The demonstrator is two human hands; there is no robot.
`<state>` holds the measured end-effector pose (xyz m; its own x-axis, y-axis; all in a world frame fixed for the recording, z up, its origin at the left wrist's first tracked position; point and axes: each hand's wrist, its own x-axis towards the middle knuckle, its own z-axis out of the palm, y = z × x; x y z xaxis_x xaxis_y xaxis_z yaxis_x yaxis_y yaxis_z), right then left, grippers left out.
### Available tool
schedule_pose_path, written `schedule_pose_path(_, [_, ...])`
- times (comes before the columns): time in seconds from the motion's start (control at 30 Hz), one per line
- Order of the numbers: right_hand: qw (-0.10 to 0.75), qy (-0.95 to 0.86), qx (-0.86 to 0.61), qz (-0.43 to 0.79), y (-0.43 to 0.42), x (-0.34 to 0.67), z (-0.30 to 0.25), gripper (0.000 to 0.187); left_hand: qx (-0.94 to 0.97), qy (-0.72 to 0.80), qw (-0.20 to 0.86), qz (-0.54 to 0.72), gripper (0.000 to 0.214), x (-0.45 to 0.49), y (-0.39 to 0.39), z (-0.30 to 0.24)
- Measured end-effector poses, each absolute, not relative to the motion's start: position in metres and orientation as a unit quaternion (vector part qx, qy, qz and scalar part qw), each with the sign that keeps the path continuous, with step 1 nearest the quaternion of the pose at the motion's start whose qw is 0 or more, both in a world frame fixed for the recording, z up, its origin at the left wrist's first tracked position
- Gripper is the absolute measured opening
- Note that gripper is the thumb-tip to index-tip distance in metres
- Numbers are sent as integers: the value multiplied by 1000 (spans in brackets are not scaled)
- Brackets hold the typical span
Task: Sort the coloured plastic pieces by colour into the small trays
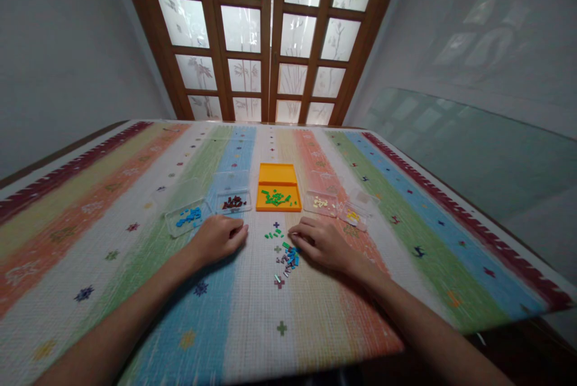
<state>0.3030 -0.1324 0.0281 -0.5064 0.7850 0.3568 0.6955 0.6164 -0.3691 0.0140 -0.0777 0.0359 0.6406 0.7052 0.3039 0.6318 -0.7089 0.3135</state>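
Note:
My left hand [224, 238] rests on the striped cloth in a loose curl, with nothing visible in it. Across from it, my right hand [319, 243] has its fingers bent and drawn together; whatever is at the fingertips is hidden. Several small green pieces [274, 234] lie between the hands. Just below my right fingertips is a loose pile of blue pieces [293, 258] and greyish-purple pieces [283, 260], with a few green ones. Beyond the hands stands an open yellow-orange case [278, 173], its lower half holding many green pieces [276, 197].
Clear boxes flank the case: one with blue pieces [189, 216], one with dark red-brown pieces [234, 202], one with cream pieces [321, 202] and one with yellow pieces [353, 216]. A striped tablecloth [180, 338] covers the table. Paned wooden doors [270, 61] stand behind.

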Motion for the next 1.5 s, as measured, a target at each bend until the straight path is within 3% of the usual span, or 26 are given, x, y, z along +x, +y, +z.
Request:
schedule_pose_path(0.27, [193,-870,-425,157,-110,293,39,6,894,388,124,186,43,10,-80,29])
schedule_pose_path(0.43, [159,-891,-398,149,-96,287,40,9,885,404,144,184,43,10,-78,24])
schedule_pose_path(0.83, [211,-911,-309,172,-68,272,14,17,891,393,129,187,43,9,-78,18])
schedule_pose_path(1.2, [178,-953,-232,83,-85,269,22,25,901,369,114,197,44,8,-79,16])
schedule_pose_path(1.5, [181,-952,-248,13,-97,268,19,19,909,355,102,191,44,7,-78,15])
